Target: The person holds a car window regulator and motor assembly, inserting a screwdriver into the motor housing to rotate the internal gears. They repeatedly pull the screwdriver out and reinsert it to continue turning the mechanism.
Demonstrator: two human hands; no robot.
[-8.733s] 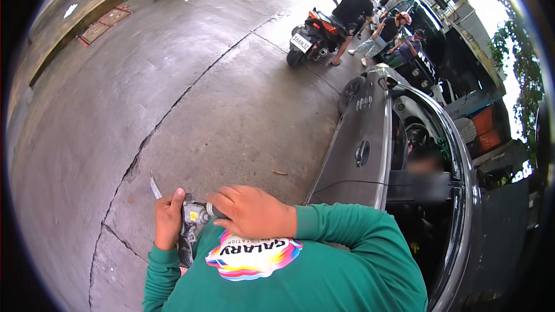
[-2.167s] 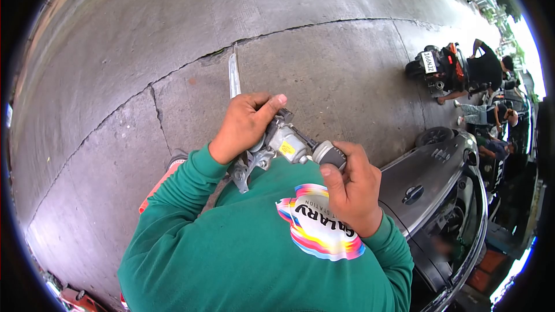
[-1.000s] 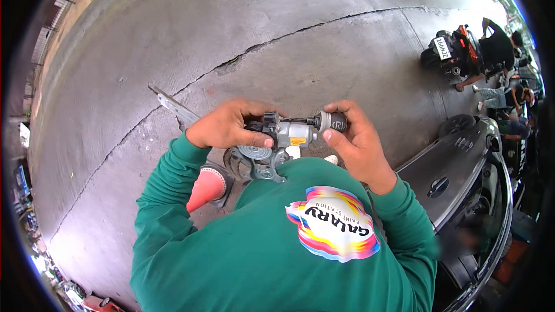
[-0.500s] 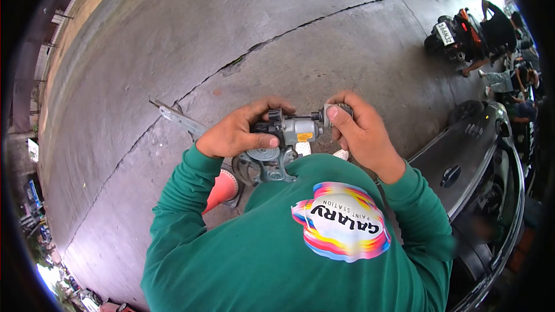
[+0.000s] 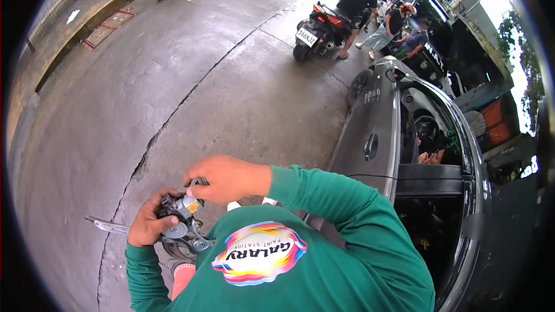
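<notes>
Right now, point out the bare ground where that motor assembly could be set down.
Bare concrete lies ahead of both hands, between the curb and the grey car. It is crowded by the parked motorcycle and the people beside it. The left hand and right hand hold the motor assembly.

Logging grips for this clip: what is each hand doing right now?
Left hand: closed on the window motor assembly.
Right hand: closed over the motor's top end.
</notes>
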